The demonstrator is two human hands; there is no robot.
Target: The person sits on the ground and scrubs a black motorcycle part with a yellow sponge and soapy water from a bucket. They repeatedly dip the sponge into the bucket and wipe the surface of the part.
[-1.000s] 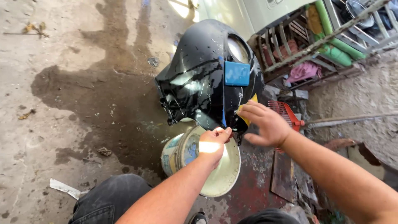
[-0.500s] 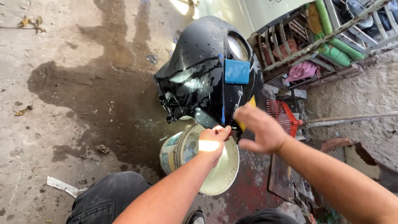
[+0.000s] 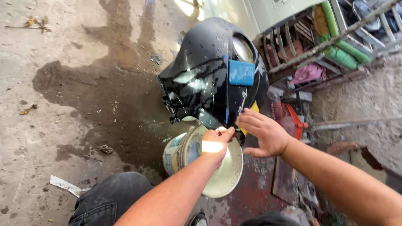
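A glossy black, wet fairing panel (image 3: pixel 201 79) with a blue patch (image 3: pixel 241 73) leans on the rim of a white bucket (image 3: pixel 226 175). My left hand (image 3: pixel 215 142) is curled shut at the panel's lower edge, above the bucket's mouth; whether it holds anything is hidden. My right hand (image 3: pixel 266 134) is beside it, fingers stretched out and apart. Its fingertips are at the panel's lower right edge, holding nothing.
Wet concrete floor (image 3: pixel 83 92) lies to the left. A metal rack (image 3: pixel 318 46) with green tubes and a pink cloth stands at the upper right. A red tool (image 3: pixel 289 119) lies right of the bucket. My dark trouser knee (image 3: pixel 109 196) is below.
My right hand has shifted slightly down and left along the panel's lower edge, its fingers now pointing left. My left hand has stayed at the panel's edge.
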